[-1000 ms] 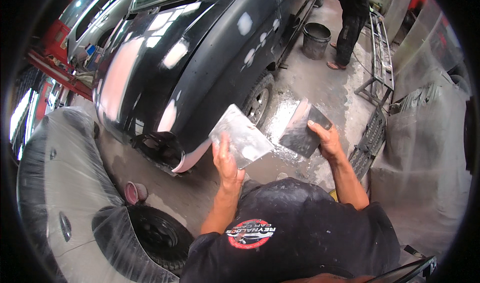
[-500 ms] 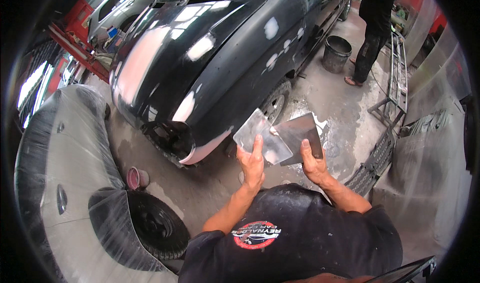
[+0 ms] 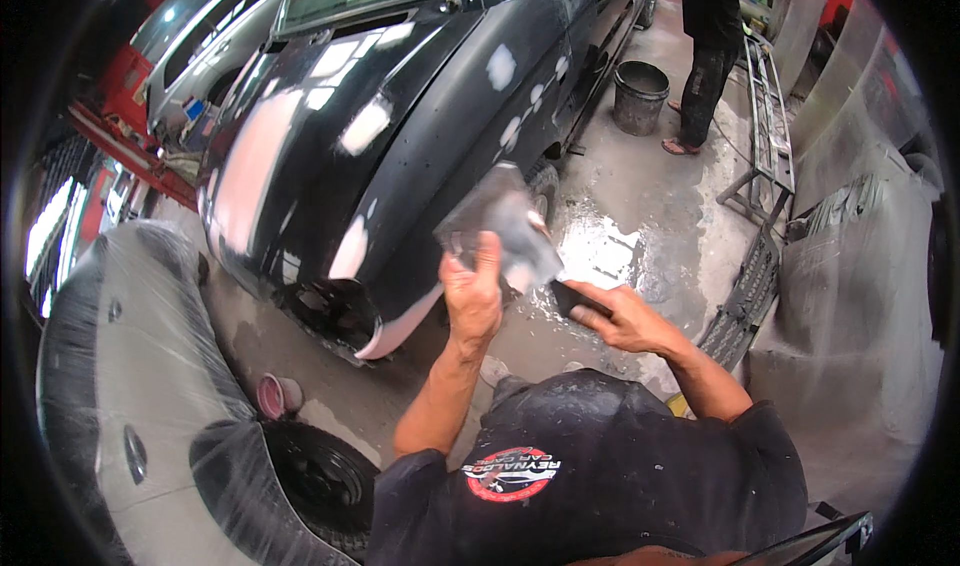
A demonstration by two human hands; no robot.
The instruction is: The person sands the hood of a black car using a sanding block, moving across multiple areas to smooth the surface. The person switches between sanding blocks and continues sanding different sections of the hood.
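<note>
Grips a thin, grey, shiny, straight-edged plate [image 3: 495, 211] in the left hand [image 3: 472, 301], with a thumb or finger laid up on the face and the rest curled at the left side. Grips a thin, dark, flat blade [image 3: 580, 303] in the right hand [image 3: 630, 318], with fingers pointing left. Holds both up in front of the body, near the middle of the scene, just to the right of a big black car with pale patches [image 3: 430, 156]. Has the dark blade right by the plate's near right corner; cannot tell touching from just apart there.

Looks partway along. Already has pale, soft-looking smears [image 3: 521, 278] on the plate, but blotchy and spread about, not in 1 neat heap. Has a long pink patch [image 3: 257, 161] and some white spots on the car already. Seems to touch no part of the car with either tool. Cannot tell how much is left to do.

Compared with 0.5 seconds ago, shows a big change: crossed the 2 flat things then, with wide faces in view. Now has them pulled out of that cross, with the plate tipped and blurry, and the dark blade turned almost edge-on.
</note>
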